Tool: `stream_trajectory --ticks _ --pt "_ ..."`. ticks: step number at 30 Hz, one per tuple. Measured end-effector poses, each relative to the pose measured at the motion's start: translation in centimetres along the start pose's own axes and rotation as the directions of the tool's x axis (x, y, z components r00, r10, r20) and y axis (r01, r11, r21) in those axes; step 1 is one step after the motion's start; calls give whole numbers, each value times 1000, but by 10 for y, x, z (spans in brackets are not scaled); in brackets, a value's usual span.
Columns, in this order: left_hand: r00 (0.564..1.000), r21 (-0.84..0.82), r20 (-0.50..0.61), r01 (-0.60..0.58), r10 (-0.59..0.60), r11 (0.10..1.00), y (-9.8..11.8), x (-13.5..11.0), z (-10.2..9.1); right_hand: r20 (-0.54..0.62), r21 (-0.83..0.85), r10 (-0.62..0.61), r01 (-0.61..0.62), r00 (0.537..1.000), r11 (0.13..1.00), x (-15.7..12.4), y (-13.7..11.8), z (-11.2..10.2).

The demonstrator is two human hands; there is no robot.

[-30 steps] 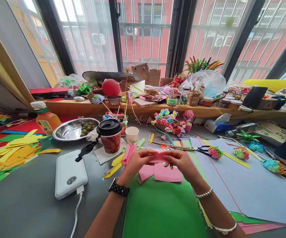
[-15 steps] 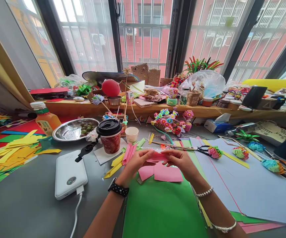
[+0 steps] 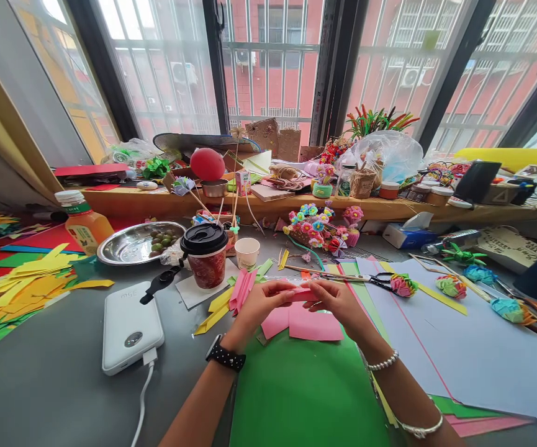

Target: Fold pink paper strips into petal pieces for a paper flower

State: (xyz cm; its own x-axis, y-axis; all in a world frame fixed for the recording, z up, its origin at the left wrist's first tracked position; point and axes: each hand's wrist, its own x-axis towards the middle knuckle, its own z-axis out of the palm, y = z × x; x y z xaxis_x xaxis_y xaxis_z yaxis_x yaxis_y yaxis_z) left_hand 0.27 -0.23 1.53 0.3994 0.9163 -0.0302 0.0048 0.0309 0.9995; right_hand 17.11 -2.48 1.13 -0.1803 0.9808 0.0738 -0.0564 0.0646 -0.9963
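Both hands meet above the grey table and pinch a folded pink paper strip (image 3: 302, 293) between their fingertips. My left hand (image 3: 259, 304), with a black watch on the wrist, grips its left end. My right hand (image 3: 338, 303), with bead bracelets on the wrist, grips its right end. Under the hands lie loose pink paper squares (image 3: 312, 325) on a green sheet (image 3: 303, 391). A bundle of pink strips (image 3: 241, 288) lies just left of my left hand.
A white power bank (image 3: 131, 325) with a cable lies at the left. A lidded red paper cup (image 3: 207, 254), a small white cup (image 3: 247, 251), a steel bowl (image 3: 123, 248), scissors (image 3: 380, 280), paper flowers (image 3: 317, 226) and yellow paper scraps (image 3: 26, 282) surround the hands. A large pale sheet (image 3: 473, 347) covers the right.
The hands have drawn slightly closer together on the pink strip, folding it narrower. Another person's hand at the far left edge has gone from view.
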Motion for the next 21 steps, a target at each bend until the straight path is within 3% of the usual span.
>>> stream_trajectory --ticks 13,21 --pt "998 -7 58 5 -5 1000 -1 0 -2 -37 -83 -15 12 999 996 1 4 -1" --pt "999 -22 11 42 -41 999 4 -2 8 -33 -125 -44 39 998 991 -2 2 4"
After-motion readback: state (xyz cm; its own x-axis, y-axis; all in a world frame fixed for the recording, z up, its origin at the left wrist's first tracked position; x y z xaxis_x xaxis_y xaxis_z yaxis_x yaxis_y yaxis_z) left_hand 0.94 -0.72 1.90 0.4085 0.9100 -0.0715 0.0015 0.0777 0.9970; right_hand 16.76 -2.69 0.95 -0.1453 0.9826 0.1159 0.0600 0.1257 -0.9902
